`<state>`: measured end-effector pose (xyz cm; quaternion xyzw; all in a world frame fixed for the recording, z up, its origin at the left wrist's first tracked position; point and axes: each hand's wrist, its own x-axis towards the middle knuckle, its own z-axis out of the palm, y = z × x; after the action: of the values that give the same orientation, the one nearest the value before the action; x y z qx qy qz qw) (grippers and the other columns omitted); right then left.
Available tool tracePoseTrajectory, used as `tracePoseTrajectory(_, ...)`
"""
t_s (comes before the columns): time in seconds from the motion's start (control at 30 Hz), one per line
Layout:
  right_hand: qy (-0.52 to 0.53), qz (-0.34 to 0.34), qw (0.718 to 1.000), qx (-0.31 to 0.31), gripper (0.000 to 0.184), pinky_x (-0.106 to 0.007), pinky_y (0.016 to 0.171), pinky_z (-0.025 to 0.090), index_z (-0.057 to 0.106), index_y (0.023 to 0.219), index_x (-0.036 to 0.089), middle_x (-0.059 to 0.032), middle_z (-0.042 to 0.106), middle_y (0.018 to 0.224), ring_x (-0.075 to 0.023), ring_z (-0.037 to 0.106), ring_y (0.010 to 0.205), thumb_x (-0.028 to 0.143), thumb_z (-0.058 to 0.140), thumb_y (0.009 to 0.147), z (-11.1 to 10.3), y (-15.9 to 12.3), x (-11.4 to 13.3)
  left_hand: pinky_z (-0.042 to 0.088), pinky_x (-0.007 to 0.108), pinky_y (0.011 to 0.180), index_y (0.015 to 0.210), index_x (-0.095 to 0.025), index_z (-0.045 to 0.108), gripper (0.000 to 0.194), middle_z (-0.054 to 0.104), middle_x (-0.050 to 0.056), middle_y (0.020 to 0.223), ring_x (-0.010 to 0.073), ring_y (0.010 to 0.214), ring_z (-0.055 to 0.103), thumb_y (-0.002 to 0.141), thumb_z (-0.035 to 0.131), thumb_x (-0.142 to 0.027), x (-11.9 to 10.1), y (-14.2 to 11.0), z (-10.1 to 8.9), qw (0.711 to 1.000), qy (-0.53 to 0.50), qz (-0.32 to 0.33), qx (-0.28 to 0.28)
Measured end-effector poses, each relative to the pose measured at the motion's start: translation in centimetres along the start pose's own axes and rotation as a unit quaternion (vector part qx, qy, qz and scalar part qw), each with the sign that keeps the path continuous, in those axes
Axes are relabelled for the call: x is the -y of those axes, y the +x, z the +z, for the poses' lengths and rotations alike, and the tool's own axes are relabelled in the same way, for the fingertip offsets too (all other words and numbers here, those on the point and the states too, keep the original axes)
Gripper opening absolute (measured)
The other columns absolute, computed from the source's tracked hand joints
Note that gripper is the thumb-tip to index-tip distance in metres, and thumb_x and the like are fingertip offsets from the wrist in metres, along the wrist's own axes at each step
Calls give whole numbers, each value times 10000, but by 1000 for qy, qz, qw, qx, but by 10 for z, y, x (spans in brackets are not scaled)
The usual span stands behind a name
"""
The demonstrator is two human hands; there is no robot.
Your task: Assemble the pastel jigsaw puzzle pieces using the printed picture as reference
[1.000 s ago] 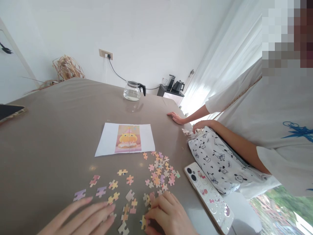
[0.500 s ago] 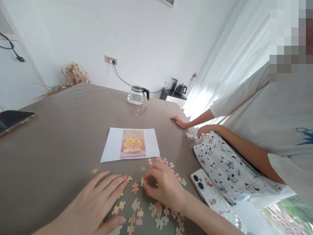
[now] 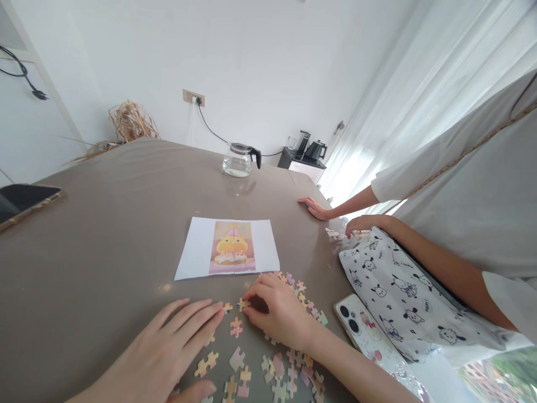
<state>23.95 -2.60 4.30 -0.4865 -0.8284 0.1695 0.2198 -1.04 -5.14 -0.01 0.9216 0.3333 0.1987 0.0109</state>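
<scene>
My right hand (image 3: 277,313) rests on the brown table (image 3: 104,240) with its fingertips pinched on a small yellow puzzle piece (image 3: 242,304). Flat beside it lies my left hand (image 3: 168,350), fingers stretched toward another yellow piece (image 3: 227,307). Several pastel puzzle pieces (image 3: 272,369) lie scattered around and under both hands. Just beyond them is a white sheet with the reference picture (image 3: 232,254) of a yellow figure on pink.
A phone in a decorated case (image 3: 373,341) and a white pouch with cartoon dogs (image 3: 403,296) lie at the right. Another person in a white shirt leans on the table's right edge, hands (image 3: 314,208) down. A glass pot (image 3: 238,160) stands far back; a dark tablet (image 3: 25,198) lies left.
My right hand carried a yellow piece from the near edge forward toward the sheet. The left hand slid forward alongside it. The view tilted up slightly.
</scene>
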Motion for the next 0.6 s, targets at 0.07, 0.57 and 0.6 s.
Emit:
tracePoseTrajectory(0.07,3,1,1000,-1,127,-290,767,492,691,885,167,-43,662,886,-182,625,854,88,711,788,0,0,-1,264,395,1099,1500,-298,323,673,526,8,1440,254,1281,483,936,439,-646,0,0,0,1000,-3,-1,-1)
tracePoseTrajectory(0.57,1,-6,1000,-1,143,-291,776,499,684,899,188,-33,665,904,-182,628,878,106,733,792,-1,-2,-2,308,370,1092,1470,-315,367,632,553,0,1400,251,1257,500,953,345,-678,0,1,-3,998,-51,-22,-10)
tracePoseTrajectory(0.6,3,-5,1000,1,147,-293,784,500,686,903,187,-34,664,907,-184,627,883,109,740,791,-2,-2,-2,314,373,1089,1471,-314,365,626,552,3,1401,253,1256,501,958,338,-671,0,1,-3,998,-54,-22,-11)
